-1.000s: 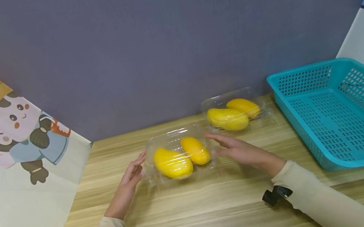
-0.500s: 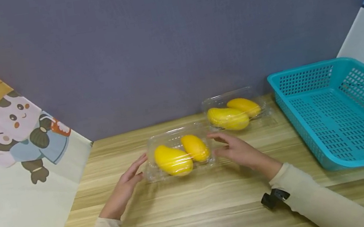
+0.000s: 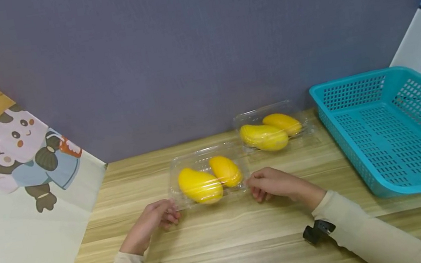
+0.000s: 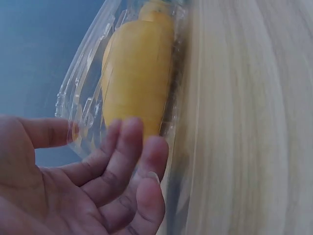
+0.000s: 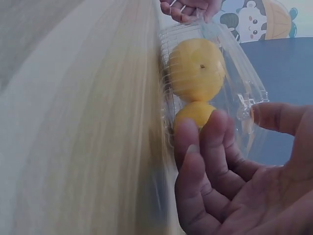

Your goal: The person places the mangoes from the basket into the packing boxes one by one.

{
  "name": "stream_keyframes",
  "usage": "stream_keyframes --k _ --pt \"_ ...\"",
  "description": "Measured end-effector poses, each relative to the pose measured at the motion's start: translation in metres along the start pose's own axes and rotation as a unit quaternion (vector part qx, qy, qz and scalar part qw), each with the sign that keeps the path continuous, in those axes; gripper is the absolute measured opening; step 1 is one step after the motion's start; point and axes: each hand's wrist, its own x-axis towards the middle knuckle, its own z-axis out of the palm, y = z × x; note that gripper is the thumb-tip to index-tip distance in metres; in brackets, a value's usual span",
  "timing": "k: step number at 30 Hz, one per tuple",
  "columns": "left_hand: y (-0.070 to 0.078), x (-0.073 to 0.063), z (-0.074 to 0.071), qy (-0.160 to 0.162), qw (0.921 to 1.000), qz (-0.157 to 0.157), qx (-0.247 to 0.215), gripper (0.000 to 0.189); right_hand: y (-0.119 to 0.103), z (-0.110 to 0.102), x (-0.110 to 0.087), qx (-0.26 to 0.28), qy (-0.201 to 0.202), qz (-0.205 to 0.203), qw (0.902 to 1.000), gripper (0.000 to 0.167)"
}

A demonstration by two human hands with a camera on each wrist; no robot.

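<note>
A clear plastic clamshell container [image 3: 176, 191] with two yellow mangoes [image 3: 201, 186] lies on the wooden table. At its front left corner is my left hand [image 3: 151, 223], the thumb on the rim and the other fingers curled below. My right hand [image 3: 276, 184] pinches the front right corner in the same manner. Close up in the left wrist view, the thumb [image 4: 54, 132] presses the clear edge while the fingers bend beside a mango [image 4: 137, 73]. In the right wrist view, the right thumb [image 5: 279, 116] lies against the rim near a moulded tab.
Behind and to the right, a second clear container [image 3: 265, 109] with two mangoes [image 3: 264, 137] stands near the grey-blue wall [image 3: 185, 63]. A turquoise perforated basket [image 3: 336, 149] stands at the right. Cartoon-printed sheets [image 3: 40, 245] border both sides.
Both hands have moved from the container's sides toward its front corners, and their straighter fingers have curled in. The container shifted up slightly in view at first, then stayed in place.
</note>
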Motion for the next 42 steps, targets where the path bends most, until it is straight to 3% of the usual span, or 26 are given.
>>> stream_keyframes --k 5,12,23,42 --pt "-0.004 0.003 -0.001 -0.03 0.9986 -0.001 -0.044 0.037 0.003 0.002 0.002 0.029 -0.019 -0.002 0.9994 0.043" --pt "-0.006 0.003 0.0 -0.047 0.9957 -0.001 -0.08 0.031 0.006 0.005 0.003 0.075 -0.027 0.001 0.9968 0.038" --pt "-0.01 0.006 0.001 -0.07 0.9932 0.009 -0.092 0.023 0.004 0.006 0.003 0.102 -0.006 -0.008 0.9947 0.027" --pt "-0.01 0.005 0.002 -0.085 0.9903 0.007 -0.11 0.022 0.006 0.012 0.007 0.122 0.006 0.002 0.9925 0.026"
